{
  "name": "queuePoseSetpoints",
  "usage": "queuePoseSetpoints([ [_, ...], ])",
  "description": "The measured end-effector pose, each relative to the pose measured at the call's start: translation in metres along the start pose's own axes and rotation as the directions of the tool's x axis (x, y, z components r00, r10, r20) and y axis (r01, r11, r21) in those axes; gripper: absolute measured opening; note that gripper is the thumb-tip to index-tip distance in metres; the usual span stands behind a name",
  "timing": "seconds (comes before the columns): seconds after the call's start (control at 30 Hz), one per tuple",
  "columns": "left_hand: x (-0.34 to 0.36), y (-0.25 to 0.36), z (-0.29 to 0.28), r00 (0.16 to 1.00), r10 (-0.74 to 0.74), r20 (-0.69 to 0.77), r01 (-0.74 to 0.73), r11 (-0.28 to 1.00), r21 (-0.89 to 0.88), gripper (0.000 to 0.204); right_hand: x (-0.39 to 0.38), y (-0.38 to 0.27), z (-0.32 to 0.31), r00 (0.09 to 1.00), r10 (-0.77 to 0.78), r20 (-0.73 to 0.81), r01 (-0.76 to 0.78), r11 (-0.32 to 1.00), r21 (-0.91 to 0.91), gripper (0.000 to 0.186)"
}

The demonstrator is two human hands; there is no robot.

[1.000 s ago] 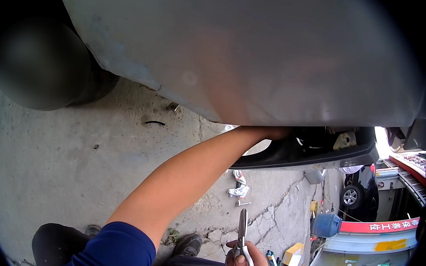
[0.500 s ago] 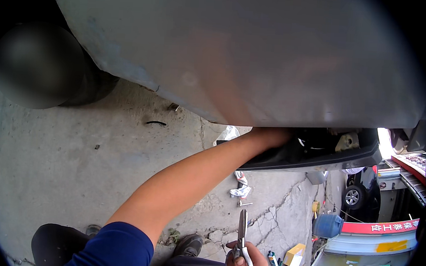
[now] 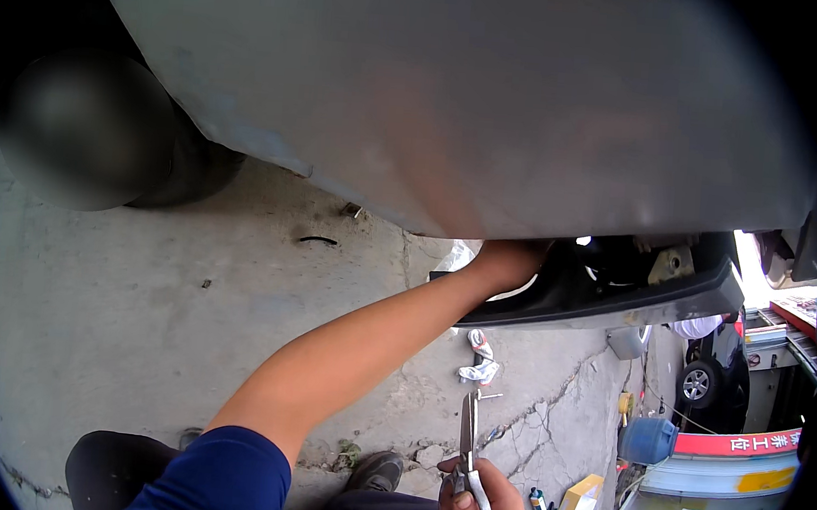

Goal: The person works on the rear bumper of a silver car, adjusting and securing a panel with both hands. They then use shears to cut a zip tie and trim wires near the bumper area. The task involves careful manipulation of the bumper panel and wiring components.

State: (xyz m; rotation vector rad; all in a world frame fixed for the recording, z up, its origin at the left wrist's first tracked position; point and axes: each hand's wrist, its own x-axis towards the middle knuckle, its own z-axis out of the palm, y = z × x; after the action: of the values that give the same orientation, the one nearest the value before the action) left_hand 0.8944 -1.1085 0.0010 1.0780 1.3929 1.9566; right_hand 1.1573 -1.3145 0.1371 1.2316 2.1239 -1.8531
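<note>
My left arm reaches under the lower edge of a large grey car body panel (image 3: 494,109). My left hand (image 3: 510,262) is inside the gap between that panel and a black plastic trim piece (image 3: 613,305); its fingers are hidden there. Low in the view, my right hand (image 3: 495,507) grips a pair of metal scissors (image 3: 469,439) by the handles, blades pointing up and away from me. A light metal bracket (image 3: 670,265) shows inside the opening, right of my left hand.
A dark wheel (image 3: 187,168) stands at the left. Crumpled white-and-grey cloth (image 3: 480,358) lies on the cracked concrete, with a small black strip (image 3: 319,240) farther left. To the right are a blue container (image 3: 648,439), a yellow box (image 3: 583,502) and a parked dark car (image 3: 728,358).
The view has shifted slightly, so the floor things sit farther right. My left hand remains in the gap, a little farther left against the trim. My right hand still holds the scissors.
</note>
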Motion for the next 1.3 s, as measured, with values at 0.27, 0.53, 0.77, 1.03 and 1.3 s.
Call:
queuePoseSetpoints([
  [0.27, -0.014, 0.021, -0.017, 0.926, -0.191, 0.325, 0.376, 0.512, -0.772, 0.035, 0.011, -0.013, -0.009, 0.988, 0.085, 0.127, -0.078, 0.995, -0.053, 0.049],
  [0.53, -0.021, 0.004, -0.025, 0.918, -0.173, 0.356, 0.396, 0.412, -0.821, 0.038, 0.012, -0.009, -0.010, 0.989, 0.087, 0.116, -0.079, 0.995, -0.066, 0.047],
  [0.77, -0.010, 0.022, -0.010, 0.930, -0.276, 0.244, 0.362, 0.564, -0.742, 0.025, 0.009, -0.007, -0.005, 1.000, 0.018, 0.019, -0.017, 0.998, -0.055, 0.058],
  [1.03, 0.012, 0.035, -0.003, 0.999, -0.012, -0.032, 0.014, 0.998, 0.067, 0.011, 0.007, 0.010, -0.012, 0.997, 0.081, -0.021, -0.081, 0.996, -0.030, 0.057],
  [1.3, 0.026, 0.013, -0.008, 0.996, 0.088, -0.029, -0.085, 0.991, 0.108, 0.009, 0.005, 0.004, -0.009, 0.996, 0.055, -0.071, -0.061, 0.994, -0.087, 0.058],
])
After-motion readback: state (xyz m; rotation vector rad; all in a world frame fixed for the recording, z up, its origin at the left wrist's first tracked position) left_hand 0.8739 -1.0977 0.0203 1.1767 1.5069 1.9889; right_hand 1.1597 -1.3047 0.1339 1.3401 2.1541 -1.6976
